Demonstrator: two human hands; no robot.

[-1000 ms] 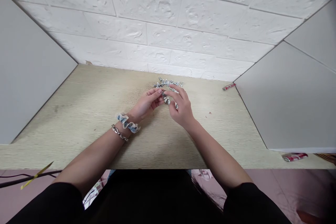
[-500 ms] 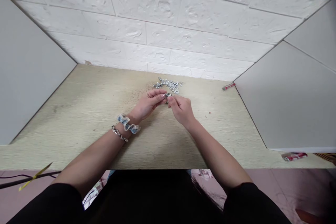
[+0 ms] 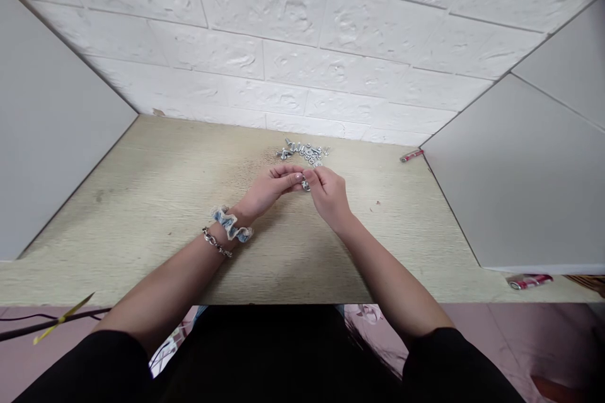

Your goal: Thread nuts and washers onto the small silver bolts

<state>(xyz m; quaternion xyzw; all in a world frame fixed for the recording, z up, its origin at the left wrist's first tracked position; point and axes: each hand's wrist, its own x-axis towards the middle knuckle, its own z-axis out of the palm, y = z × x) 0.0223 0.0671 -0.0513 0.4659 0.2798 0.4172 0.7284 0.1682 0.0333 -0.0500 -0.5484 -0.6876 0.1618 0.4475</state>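
Observation:
My left hand (image 3: 269,187) and my right hand (image 3: 327,194) meet fingertip to fingertip over the middle of a pale wooden table (image 3: 155,201). Both pinch one small silver metal piece (image 3: 305,184), a bolt or nut, held between them just above the tabletop. Behind the hands, near the back wall, lies a small pile of silver bolts and nuts (image 3: 305,152). My left wrist wears a blue-white scrunchie (image 3: 230,222) and a chain bracelet (image 3: 216,243).
Grey panels close the table in on the left (image 3: 51,138) and the right (image 3: 524,182), with a white brick wall behind. A red pen-like thing (image 3: 411,155) lies at the back right corner. Another red object (image 3: 529,281) rests at the front right edge.
My right hand pulled back from the pile with its fingers spread, then closed into a pinch against my left fingertips. Both hands now hold the small piece slightly nearer to me.

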